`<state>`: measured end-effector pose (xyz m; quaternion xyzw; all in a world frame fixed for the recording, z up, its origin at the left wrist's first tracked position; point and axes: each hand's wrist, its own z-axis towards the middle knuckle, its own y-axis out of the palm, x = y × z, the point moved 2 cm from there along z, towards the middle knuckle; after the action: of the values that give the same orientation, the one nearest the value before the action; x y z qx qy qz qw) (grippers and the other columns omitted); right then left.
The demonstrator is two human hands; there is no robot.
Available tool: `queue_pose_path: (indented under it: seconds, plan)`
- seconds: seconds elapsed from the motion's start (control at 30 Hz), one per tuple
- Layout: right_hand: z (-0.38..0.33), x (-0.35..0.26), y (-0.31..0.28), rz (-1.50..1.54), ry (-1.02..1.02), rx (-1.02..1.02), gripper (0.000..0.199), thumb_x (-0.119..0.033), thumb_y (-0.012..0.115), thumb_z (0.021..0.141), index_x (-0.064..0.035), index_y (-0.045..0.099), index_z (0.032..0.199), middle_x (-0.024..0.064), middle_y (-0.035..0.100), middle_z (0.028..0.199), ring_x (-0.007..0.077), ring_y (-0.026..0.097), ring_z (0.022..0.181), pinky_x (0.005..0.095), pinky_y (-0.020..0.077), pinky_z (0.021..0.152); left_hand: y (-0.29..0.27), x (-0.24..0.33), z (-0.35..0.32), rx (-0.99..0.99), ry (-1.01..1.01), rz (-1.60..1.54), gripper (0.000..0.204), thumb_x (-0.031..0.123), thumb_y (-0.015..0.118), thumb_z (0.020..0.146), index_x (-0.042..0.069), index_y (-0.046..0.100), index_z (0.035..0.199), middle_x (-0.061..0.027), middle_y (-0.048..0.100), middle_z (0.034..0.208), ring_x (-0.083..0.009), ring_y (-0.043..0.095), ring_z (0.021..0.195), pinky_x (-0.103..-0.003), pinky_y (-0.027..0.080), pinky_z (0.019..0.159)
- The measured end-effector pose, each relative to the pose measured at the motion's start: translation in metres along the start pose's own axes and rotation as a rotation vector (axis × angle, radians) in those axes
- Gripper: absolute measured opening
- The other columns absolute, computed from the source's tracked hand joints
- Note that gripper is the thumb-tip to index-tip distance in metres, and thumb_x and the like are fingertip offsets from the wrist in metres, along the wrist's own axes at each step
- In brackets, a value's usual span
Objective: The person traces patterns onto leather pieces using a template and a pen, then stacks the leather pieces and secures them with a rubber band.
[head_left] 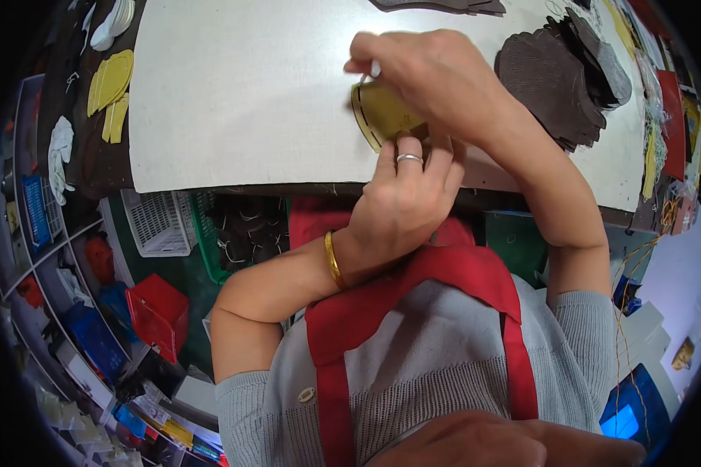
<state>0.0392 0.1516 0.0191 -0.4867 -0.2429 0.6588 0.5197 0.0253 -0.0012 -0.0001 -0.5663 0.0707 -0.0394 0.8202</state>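
Observation:
My left hand (401,198), with a ring and a gold bangle, grips the lower edge of a yellow leather piece (382,117) that has stitching holes along its rim. My right hand (428,78) comes from above and pinches a thin needle-like thing (368,74) at the piece's top edge, partly covering the piece. Both hands work over the near edge of a white table mat (234,93).
A stack of dark brown cut pieces (557,78) lies to the right on the mat. Yellow cut pieces (110,82) sit at the left. Below the table are a white basket (160,226), a green basket and a red box (160,311). Shelves with bins stand at the left.

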Motion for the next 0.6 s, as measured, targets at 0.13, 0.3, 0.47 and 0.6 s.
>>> queue_pose_path:
  seconds: [0.13,0.3,0.47,0.6]
  plan:
    - [-0.019,0.002,-0.029,0.094,0.343,-0.064,0.026,-0.033,0.061,0.101,-0.0084,0.071,0.1,0.0112,0.069,0.07,0.0327,0.069,0.068,0.042,0.053,0.062,-0.001,-0.003,0.005,-0.007,-0.028,0.024,0.036,0.022,0.059,0.087,0.001,0.067,0.115,-0.0162,0.063,0.113,-0.0274,0.059,0.089,-0.035,0.056,0.079]
    - [-0.055,0.019,-0.043,0.35,0.53,0.042,0.029,-0.036,0.061,0.101,-0.0107,0.076,0.106,0.0135,0.069,0.074,0.031,0.069,0.069,0.0389,0.0539,0.064,-0.002,0.0,0.01,-0.02,-0.036,0.068,0.037,0.018,0.06,0.084,0.012,0.07,0.119,-0.0091,0.066,0.118,-0.0243,0.065,0.08,-0.024,0.054,0.062]
    - [-0.054,0.011,-0.031,0.047,0.345,0.009,0.029,-0.035,0.061,0.102,-0.0082,0.07,0.094,0.0111,0.067,0.068,0.0303,0.066,0.059,0.039,0.0526,0.056,-0.002,0.0,0.012,-0.017,-0.027,0.013,0.03,0.019,0.058,0.086,0.009,0.069,0.113,-0.0102,0.065,0.114,-0.0229,0.06,0.078,-0.027,0.052,0.064]
    - [-0.064,0.007,-0.037,-0.002,0.31,0.003,0.022,-0.027,0.064,0.101,-0.0065,0.067,0.093,0.0105,0.067,0.073,0.0315,0.066,0.064,0.0391,0.0517,0.057,0.0,0.003,0.014,-0.054,-0.047,0.014,0.028,0.02,0.057,0.088,0.008,0.068,0.111,-0.0095,0.063,0.113,-0.0202,0.054,0.075,-0.029,0.051,0.067]
